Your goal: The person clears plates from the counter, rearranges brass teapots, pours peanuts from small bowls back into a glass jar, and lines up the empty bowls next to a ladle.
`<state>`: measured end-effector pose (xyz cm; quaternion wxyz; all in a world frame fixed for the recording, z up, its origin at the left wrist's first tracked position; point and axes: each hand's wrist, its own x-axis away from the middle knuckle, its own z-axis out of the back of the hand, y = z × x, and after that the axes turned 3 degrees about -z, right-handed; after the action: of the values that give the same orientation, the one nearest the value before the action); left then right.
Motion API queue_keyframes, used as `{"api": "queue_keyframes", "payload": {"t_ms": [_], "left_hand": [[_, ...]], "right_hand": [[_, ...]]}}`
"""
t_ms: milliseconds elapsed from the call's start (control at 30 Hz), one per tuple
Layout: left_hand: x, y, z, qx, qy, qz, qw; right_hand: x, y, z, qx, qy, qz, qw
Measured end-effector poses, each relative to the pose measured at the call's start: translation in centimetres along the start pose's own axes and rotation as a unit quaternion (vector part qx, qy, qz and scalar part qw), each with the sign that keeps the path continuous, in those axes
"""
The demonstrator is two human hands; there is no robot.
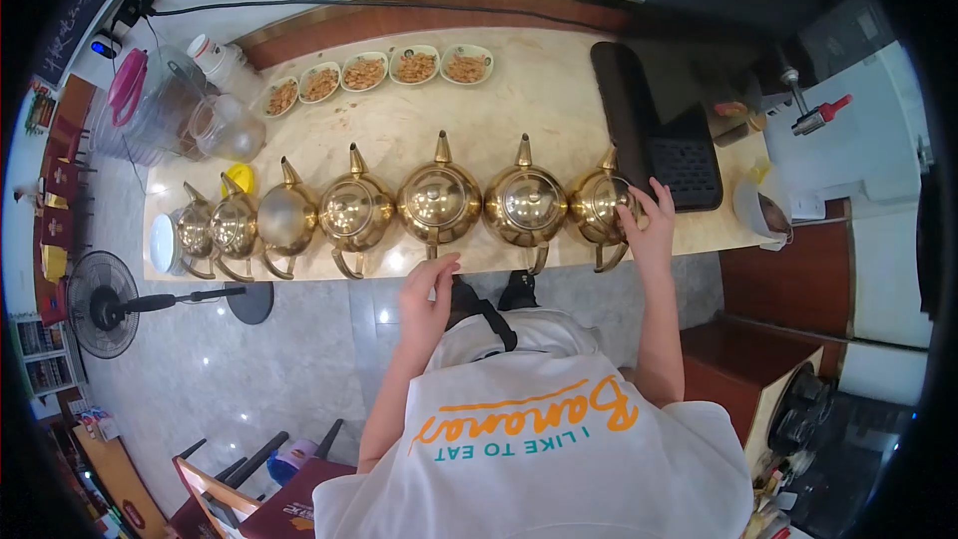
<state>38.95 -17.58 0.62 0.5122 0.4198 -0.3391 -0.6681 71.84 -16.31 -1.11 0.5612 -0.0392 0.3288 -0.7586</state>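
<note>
Brass-coloured teapots stand in a row along the counter's near edge, spouts away from me and handles toward me. My right hand (651,223) is at the right side of the last teapot (597,208), its fingers apart and some fingertips seeming to touch the pot. My left hand (427,297) hovers at the counter edge, just below the handle of the large middle teapot (439,202). Its fingers are loosely bent, with nothing visible in them. Another lidded teapot (526,205) stands between these two. Smaller teapots (287,218) continue the row leftward.
Several small dishes (414,65) of orange-brown food line the back of the counter (539,70). Clear plastic containers (228,130) crowd its left end. A black tray (684,162) and a white bowl (758,205) are on the right. A fan (105,304) stands on the floor at left.
</note>
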Motion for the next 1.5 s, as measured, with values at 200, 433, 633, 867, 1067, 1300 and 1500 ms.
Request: {"api": "queue_keyframes", "payload": {"t_ms": [200,433,633,867,1067,1300,1500], "left_hand": [[-0.4,0.0,2.4,-0.084,0.074,0.003,0.994],[-0.3,-3.5,6.4,-0.149,0.175,-0.043,0.972],[1.4,-8.4,12.0,-0.102,0.307,0.066,0.944],[3.4,-16.9,16.2,0.154,0.372,0.347,0.847],[1.8,-16.2,14.4,0.103,0.387,0.333,0.854],[2.6,-15.6,15.6,0.158,0.334,0.348,0.862],[2.1,-13.3,17.8,0.157,0.345,0.352,0.856]], "right_hand": [[-0.3,-3.9,0.2,-0.004,-0.006,0.069,0.998],[-1.7,-11.0,-1.5,-0.056,-0.027,0.137,0.989],[-1.8,-15.1,-4.8,-0.087,-0.017,0.159,0.983],[-1.4,-17.3,-6.8,-0.158,-0.037,0.118,0.98],[-2.0,-16.5,-7.5,-0.185,-0.068,0.053,0.979],[-4.0,-17.9,-9.0,-0.191,-0.081,0.046,0.977],[-6.6,-18.5,-10.0,-0.15,-0.057,0.135,0.978]]}}
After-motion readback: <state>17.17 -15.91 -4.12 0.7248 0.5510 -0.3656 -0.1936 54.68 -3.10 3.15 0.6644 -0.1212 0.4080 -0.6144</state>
